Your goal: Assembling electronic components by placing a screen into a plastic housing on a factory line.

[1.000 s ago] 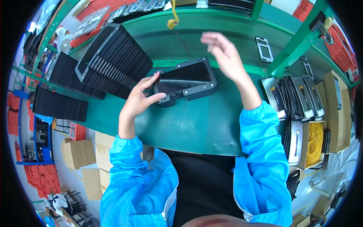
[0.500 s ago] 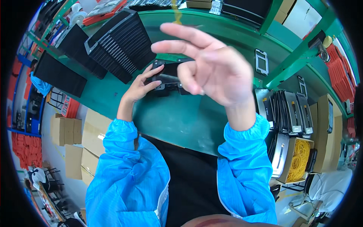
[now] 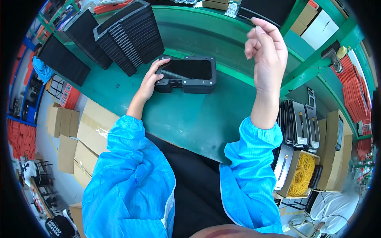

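Note:
My left hand (image 3: 150, 80) grips the left end of a black block-shaped fixture (image 3: 198, 86), its thumb on the near side and its fingers over the far corner. Set in the top of this fixture is a glossy dark screen panel (image 3: 193, 69), with a reflection across its left part. To the right, above the bench, my right hand (image 3: 268, 51) is raised with thumb and fingers drawn together. Whatever its fingertips may hold is too small to make out.
Ribbed black trays (image 3: 133, 37) stand stacked at the bench's far left. A green post (image 3: 307, 67) rises at right. Beside the bench are stacked flat panels (image 3: 293, 123), a box of yellow cord (image 3: 302, 174) and, at left, cardboard boxes (image 3: 93, 127).
My right hand has moved right and up, away from the fixture, and its fingers have drawn in. The fixture and panel are now uncovered. My left hand stays on the left end.

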Motion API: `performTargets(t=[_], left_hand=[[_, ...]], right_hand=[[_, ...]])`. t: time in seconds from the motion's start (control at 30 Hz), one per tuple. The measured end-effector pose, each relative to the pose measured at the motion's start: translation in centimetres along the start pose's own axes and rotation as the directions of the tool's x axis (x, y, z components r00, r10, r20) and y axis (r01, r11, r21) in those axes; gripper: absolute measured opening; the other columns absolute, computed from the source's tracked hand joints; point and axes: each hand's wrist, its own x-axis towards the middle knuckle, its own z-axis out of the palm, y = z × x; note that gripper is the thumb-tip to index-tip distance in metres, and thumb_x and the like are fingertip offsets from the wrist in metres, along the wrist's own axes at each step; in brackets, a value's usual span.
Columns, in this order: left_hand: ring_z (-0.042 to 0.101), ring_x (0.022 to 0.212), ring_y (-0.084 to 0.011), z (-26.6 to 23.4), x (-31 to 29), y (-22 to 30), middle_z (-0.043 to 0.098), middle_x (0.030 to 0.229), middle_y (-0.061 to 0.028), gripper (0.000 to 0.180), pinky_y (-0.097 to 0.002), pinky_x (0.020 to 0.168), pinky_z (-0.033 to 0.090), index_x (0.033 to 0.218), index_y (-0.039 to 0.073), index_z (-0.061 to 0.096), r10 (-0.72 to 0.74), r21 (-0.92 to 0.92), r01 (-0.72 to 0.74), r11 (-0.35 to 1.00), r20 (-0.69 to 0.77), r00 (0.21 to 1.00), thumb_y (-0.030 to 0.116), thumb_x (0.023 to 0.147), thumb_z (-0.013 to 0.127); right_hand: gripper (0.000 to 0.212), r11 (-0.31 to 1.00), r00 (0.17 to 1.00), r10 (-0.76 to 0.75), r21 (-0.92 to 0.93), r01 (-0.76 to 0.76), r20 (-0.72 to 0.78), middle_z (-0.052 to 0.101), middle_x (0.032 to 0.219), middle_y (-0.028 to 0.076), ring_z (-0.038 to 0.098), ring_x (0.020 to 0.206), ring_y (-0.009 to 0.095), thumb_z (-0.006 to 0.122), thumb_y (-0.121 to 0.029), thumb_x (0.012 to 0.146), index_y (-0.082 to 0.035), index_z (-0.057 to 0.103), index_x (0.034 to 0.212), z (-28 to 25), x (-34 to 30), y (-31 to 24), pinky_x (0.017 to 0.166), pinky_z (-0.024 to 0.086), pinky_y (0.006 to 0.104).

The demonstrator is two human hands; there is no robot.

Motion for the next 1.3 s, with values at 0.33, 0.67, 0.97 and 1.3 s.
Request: performTargets(t=[0.33,0.67,0.97,1.3], left_hand=[[0.046,0.145,-0.0281,1.1,-0.1,-0.7,0.051,0.153,-0.0172,0.077,-0.0366,0.123,0.029,0.153,0.001,0.047,0.033,-0.029,-0.036,0.999,-0.109,0.994,0.029,0.081,0.047],[0.045,0.146,-0.0304,2.1,-0.5,1.0,0.049,0.155,-0.0187,0.072,-0.0387,0.124,0.028,0.152,-0.002,0.047,0.019,-0.089,-0.034,0.995,-0.164,0.986,0.023,0.084,0.045],[0.039,0.15,-0.0326,1.8,0.3,-0.4,0.042,0.161,-0.0206,0.069,-0.0434,0.125,0.026,0.144,0.001,0.059,0.052,-0.105,-0.067,0.992,-0.14,0.989,0.027,0.081,0.045],[0.035,0.153,-0.0339,1.5,0.6,-1.3,0.04,0.161,-0.022,0.063,-0.0446,0.126,0.025,0.133,0.001,0.067,0.175,0.047,-0.171,0.984,-0.118,0.977,0.027,0.081,0.044]], right_hand=[[0.051,0.999,0.997,0.038,-0.037,-0.035,0.07,0.067,0.08,0.003,0.056,0.057,0.007,0.067,-0.017,0.102,0.002,0.051,0.147,3.0,-1.1,1.1,0.05,0.041,0.0196],[0.081,0.797,0.725,0.176,0.335,-0.502,0.666,0.073,0.095,0.012,0.07,0.064,0.016,0.07,-0.027,0.102,0.0,0.023,0.163,6.9,-3.7,-1.7,0.055,0.056,0.0254],[0.057,0.418,0.596,-0.223,0.628,-0.656,0.771,0.068,0.079,0.008,0.064,0.061,0.011,0.062,-0.03,0.106,0.005,0.045,0.148,5.1,-6.1,-6.3,0.053,0.049,0.0232],[0.043,0.957,0.78,-0.271,0.248,0.153,0.564,0.066,0.07,0.005,0.054,0.055,0.007,0.059,-0.038,0.108,0.001,0.07,0.124,3.6,-4.6,-6.1,0.049,0.038,0.0231]])
